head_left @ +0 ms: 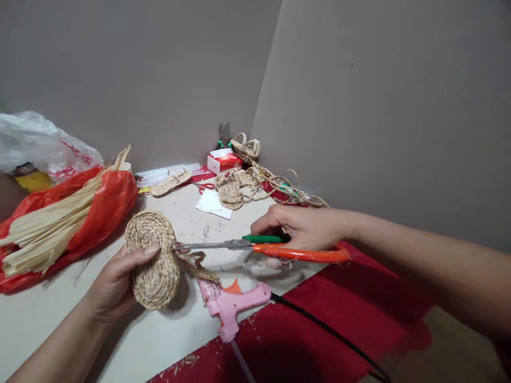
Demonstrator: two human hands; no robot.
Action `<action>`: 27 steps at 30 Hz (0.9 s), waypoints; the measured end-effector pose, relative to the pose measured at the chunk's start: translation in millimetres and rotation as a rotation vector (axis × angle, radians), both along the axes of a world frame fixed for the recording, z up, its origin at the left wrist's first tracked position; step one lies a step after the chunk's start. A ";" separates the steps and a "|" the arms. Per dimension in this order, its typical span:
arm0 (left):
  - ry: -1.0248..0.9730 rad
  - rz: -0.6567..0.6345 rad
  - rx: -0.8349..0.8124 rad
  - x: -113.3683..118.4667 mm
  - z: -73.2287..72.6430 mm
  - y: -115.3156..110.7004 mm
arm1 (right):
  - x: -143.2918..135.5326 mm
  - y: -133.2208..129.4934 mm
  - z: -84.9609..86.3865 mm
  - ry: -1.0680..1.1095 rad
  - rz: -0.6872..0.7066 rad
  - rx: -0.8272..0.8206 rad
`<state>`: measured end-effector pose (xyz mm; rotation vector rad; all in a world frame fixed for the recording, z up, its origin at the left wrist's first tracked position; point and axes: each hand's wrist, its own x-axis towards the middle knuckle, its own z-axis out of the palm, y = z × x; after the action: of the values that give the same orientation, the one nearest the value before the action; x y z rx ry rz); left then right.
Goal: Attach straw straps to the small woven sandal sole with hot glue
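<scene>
Left hand (pixel 115 276) grips a tan, figure-eight, woven-straw piece (pixel 154 266); right hand (pixel 299 226) grips green-and-orange-handled metal scissors (pixel 259 248), blade tips indistinct.

Place: from my remote seat I read a small craft workspace.
Glue gun (pixel 228 306): on a pale tabletop (pixel 72 335).
Dry strips (pixel 56 213): in a red bag (pixel 120 199), left of the glue gun.
Coiled woven piece (pixel 155 284): left of the glue gun.
Pruners (pixel 225 134): beyond the glue gun.
Grey walls (pixel 151 69): meeting beyond the glue gun.
</scene>
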<state>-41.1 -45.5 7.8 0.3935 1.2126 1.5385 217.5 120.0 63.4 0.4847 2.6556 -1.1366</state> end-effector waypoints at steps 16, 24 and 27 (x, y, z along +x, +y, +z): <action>0.036 -0.136 0.030 1.8 1.3 -3.7 | 7.9 2.1 -11.4 0.102 0.031 -0.006; 0.024 -0.162 0.021 2.9 -1.7 -3.8 | 13.4 0.6 -11.0 0.082 0.002 -0.119; -0.064 -0.198 -0.002 4.4 -2.2 -4.5 | 12.0 4.6 -16.6 0.039 -0.034 -0.297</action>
<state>-36.7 -50.0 5.6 0.4461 1.0914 1.3697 229.5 124.7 46.8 0.4559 2.4564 -1.5330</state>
